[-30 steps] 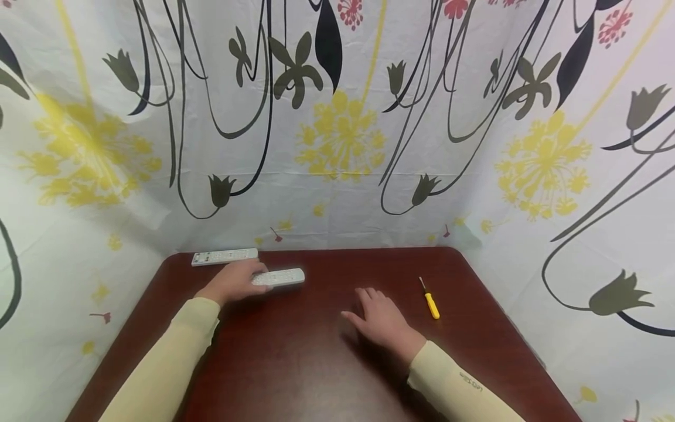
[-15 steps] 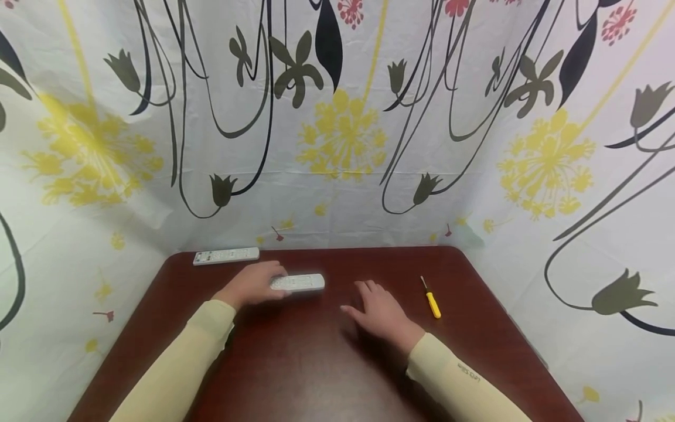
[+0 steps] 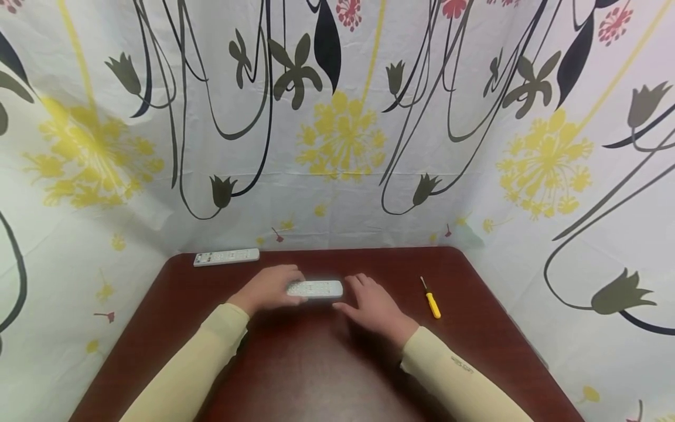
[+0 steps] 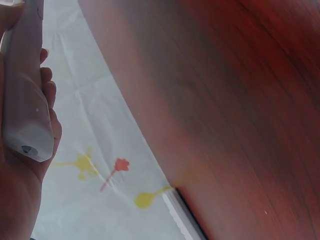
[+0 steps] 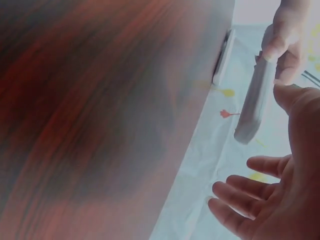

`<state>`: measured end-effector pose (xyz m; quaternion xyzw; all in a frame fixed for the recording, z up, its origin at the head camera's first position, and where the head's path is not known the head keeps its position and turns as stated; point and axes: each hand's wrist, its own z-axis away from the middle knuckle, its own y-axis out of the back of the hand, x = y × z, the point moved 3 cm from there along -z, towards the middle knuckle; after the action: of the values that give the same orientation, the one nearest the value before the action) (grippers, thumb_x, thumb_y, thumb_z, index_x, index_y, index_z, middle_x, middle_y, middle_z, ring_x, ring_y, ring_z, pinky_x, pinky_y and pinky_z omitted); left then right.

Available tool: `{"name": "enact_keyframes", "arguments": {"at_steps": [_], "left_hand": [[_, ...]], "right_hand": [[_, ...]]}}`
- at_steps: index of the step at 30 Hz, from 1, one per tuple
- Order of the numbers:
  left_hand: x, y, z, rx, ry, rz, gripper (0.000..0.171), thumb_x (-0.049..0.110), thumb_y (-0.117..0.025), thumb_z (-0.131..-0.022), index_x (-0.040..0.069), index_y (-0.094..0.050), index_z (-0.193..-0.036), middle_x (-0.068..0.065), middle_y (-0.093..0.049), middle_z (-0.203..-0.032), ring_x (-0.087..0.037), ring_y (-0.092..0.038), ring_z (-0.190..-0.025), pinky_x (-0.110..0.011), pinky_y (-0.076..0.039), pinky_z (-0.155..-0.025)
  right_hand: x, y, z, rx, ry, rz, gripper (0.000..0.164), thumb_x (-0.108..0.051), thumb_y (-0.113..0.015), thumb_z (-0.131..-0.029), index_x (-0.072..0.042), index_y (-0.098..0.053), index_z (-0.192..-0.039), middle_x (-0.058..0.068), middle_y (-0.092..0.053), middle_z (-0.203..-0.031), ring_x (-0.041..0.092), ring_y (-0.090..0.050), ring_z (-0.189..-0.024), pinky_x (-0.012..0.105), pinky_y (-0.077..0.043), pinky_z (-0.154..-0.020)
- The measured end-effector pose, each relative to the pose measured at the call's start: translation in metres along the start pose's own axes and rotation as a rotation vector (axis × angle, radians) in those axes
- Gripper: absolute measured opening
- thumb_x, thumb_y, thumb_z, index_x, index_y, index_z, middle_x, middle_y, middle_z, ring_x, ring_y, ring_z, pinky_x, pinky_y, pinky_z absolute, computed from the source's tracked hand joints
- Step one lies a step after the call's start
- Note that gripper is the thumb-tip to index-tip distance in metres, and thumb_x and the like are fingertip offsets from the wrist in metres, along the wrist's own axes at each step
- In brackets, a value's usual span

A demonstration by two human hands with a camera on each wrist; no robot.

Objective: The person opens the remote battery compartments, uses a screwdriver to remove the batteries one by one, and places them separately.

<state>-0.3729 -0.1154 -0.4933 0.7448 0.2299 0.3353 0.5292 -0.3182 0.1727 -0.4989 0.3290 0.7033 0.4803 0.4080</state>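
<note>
My left hand [image 3: 271, 287] grips a white remote control [image 3: 319, 289] by its left end, thumb on the near side and fingers on the far side. In the left wrist view the remote [image 4: 27, 100] lies along the palm, with fingertips [image 4: 47, 80] showing past its edge. The remote's free end points toward my right hand [image 3: 371, 308], which is held with spread fingers just beyond that end. From the right wrist view the right hand [image 5: 280, 185] shows an empty palm, its thumb near the remote [image 5: 256, 95] and the left hand [image 5: 287, 40].
A second white remote [image 3: 227, 257] lies at the table's back left edge. Toward the right lies a screwdriver [image 3: 430, 299] with a yellow handle. A flower-patterned curtain [image 3: 337, 223] surrounds the dark red wooden table [image 3: 311, 375] at the back and sides.
My left hand has carried the remote rightward from near the second remote to the middle. The right hand has shifted slightly left and stays near its place. The second remote and screwdriver have not moved.
</note>
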Motion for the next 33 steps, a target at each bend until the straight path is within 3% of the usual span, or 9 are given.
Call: {"name": "enact_keyframes", "arguments": {"at_steps": [5, 12, 20, 25, 33], "left_hand": [[0.012, -0.001, -0.003, -0.006, -0.029, -0.003, 0.043, 0.059, -0.083, -0.093, 0.027, -0.076, -0.122, 0.012, -0.067, -0.115, -0.011, -0.062, -0.102, -0.04, -0.056, -0.097], [0.026, 0.0, -0.007, -0.015, -0.029, -0.009, 0.041, 0.06, -0.082, -0.094, 0.03, -0.075, -0.121, 0.015, -0.064, -0.111, -0.009, -0.059, -0.096, -0.035, -0.054, -0.092], [0.033, -0.001, -0.01, -0.009, -0.059, -0.005, 0.042, 0.059, -0.082, -0.094, 0.03, -0.075, -0.123, 0.015, -0.064, -0.111, -0.009, -0.059, -0.096, -0.034, -0.054, -0.091], [0.037, -0.001, -0.011, -0.03, -0.047, 0.007, 0.045, 0.061, -0.08, -0.095, 0.03, -0.074, -0.126, 0.015, -0.065, -0.114, -0.009, -0.059, -0.1, -0.035, -0.054, -0.093], [0.041, -0.001, -0.013, -0.01, -0.062, 0.003, 0.044, 0.06, -0.08, -0.095, 0.03, -0.074, -0.127, 0.015, -0.065, -0.114, -0.009, -0.059, -0.099, -0.034, -0.054, -0.092]], "right_hand": [[-0.006, 0.002, -0.005, 0.018, 0.048, -0.011, 0.083, -0.073, -0.069, -0.099, -0.01, -0.059, -0.152, 0.006, -0.063, -0.14, 0.022, -0.062, -0.12, 0.045, -0.056, -0.104], [-0.012, 0.003, -0.009, 0.034, 0.112, -0.007, 0.081, -0.074, -0.066, -0.1, -0.011, -0.061, -0.151, 0.004, -0.063, -0.139, 0.021, -0.062, -0.12, 0.045, -0.056, -0.101], [-0.02, 0.006, -0.012, 0.067, 0.239, -0.001, 0.063, -0.06, -0.074, -0.103, -0.015, -0.065, -0.146, -0.001, -0.063, -0.132, 0.018, -0.06, -0.115, 0.041, -0.055, -0.097], [-0.023, 0.005, -0.013, 0.064, 0.26, 0.016, 0.062, -0.058, -0.074, -0.104, -0.013, -0.066, -0.147, -0.001, -0.062, -0.129, 0.018, -0.059, -0.113, 0.041, -0.054, -0.096], [-0.022, 0.003, -0.013, 0.074, 0.278, 0.027, 0.059, -0.055, -0.075, -0.104, -0.015, -0.066, -0.146, -0.001, -0.062, -0.125, 0.018, -0.058, -0.109, 0.04, -0.053, -0.093]]}}
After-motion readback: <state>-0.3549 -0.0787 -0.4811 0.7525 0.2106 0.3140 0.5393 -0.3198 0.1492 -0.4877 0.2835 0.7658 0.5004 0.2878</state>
